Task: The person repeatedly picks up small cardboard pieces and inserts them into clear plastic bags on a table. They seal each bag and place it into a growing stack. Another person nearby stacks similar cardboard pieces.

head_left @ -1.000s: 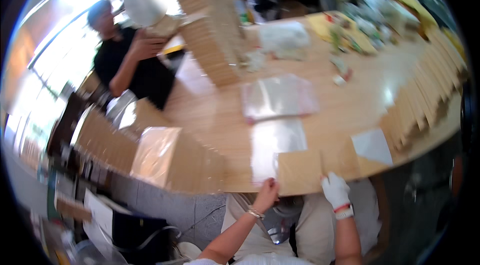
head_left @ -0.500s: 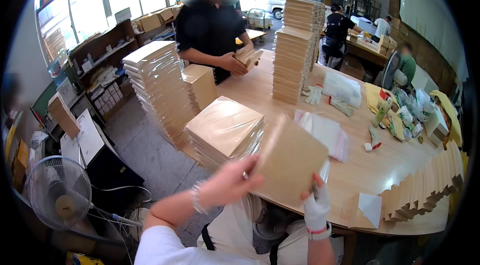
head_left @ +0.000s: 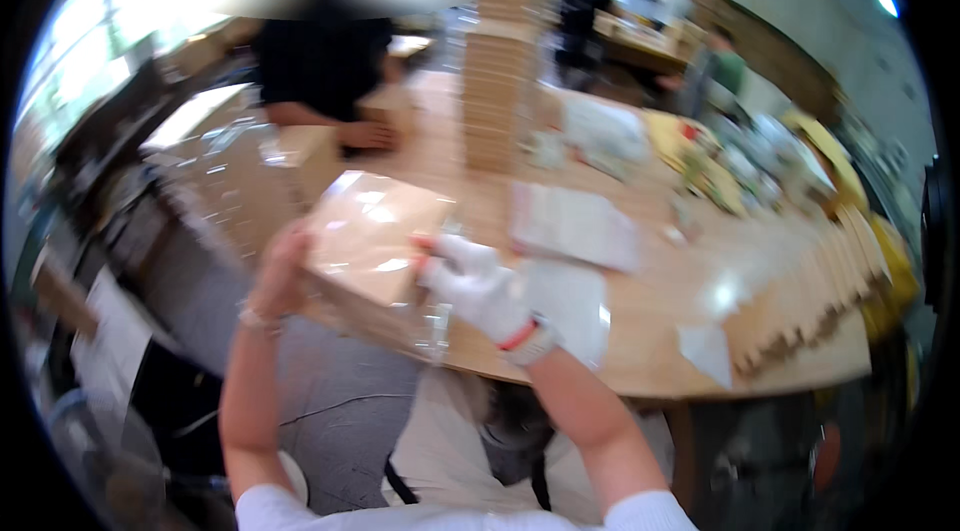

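Note:
A stack of flat brown packs [head_left: 345, 303] in shiny clear wrap stands at the table's near left edge. My left hand [head_left: 283, 266], bare with a clear bracelet at the wrist, grips the left side of the top pack [head_left: 375, 226]. At the opposite edge of that pack is my right hand [head_left: 475, 286], in a white glove whose fingertips are uncovered. Its fingers close on the pack's right rim, and loose clear film hangs below them. Motion blur softens both hands, and the left fingertips are partly hidden.
Tall wrapped stacks [head_left: 495, 101] rise mid-table; another stack [head_left: 220, 181] stands left. Clear bags [head_left: 575, 226] and a clear sheet [head_left: 565, 306] lie right of my hands. A row of brown pieces [head_left: 805, 296] lines the right end. Across the table stands a person [head_left: 320, 71].
The brown piece both hands held up has come left onto the stack. My right hand moved left and up with it. The view has swung right, and the person across has lowered their hands.

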`<state>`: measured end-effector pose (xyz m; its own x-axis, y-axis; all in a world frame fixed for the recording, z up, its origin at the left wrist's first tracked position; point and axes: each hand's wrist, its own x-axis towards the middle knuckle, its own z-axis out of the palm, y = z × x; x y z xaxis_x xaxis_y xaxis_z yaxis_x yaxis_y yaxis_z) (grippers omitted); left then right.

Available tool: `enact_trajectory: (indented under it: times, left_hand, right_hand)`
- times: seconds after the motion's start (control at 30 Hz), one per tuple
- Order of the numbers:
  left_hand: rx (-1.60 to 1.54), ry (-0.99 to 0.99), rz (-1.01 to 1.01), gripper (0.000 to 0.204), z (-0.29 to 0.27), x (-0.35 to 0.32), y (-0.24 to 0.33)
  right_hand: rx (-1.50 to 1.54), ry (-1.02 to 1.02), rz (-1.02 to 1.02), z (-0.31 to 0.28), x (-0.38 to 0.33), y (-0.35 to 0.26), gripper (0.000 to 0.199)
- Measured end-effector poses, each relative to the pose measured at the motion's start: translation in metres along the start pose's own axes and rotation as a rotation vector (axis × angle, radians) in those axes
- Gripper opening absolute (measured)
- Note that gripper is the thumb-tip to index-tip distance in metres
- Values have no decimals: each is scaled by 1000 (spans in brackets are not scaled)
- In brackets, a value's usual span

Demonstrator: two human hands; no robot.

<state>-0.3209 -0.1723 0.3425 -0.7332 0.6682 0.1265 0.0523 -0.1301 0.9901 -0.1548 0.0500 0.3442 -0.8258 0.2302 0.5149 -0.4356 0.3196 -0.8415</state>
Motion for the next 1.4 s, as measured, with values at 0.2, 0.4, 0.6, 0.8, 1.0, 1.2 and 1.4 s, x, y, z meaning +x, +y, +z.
enact_trajectory:
  times: [0.2, 0.4, 0.6, 0.8, 1.0, 1.2, 1.4]
  left_hand:
    - [315, 517, 463, 46, 4, -12, -10]
    - [632, 652, 1019, 37, 37, -89, -18]
    - [242, -447, 887, 15, 195, -95, -41]
    - [21, -813, -33, 18, 334, -96, -149]
    - [-420, -867, -866, 19, 436, -116, -240]
    - [-574, -777, -1174, 25, 477, -122, -269]
    - [-695, -791, -1199, 27, 497, -121, -268]
  right_hand:
    - [152, 202, 264, -61, -94, 33, 26]
    - [-1044, 532, 410, -254, -256, 66, 13]
    - [-1404, 455, 657, -339, -324, 89, 30]
    - [-1076, 559, 629, -378, -344, 124, 10]
    - [-1075, 972, 587, -385, -378, 86, 16]
    - [-463, 1751, 374, -344, -438, 72, 26]
    - [-876, 1008, 1410, -284, -614, 120, 22]
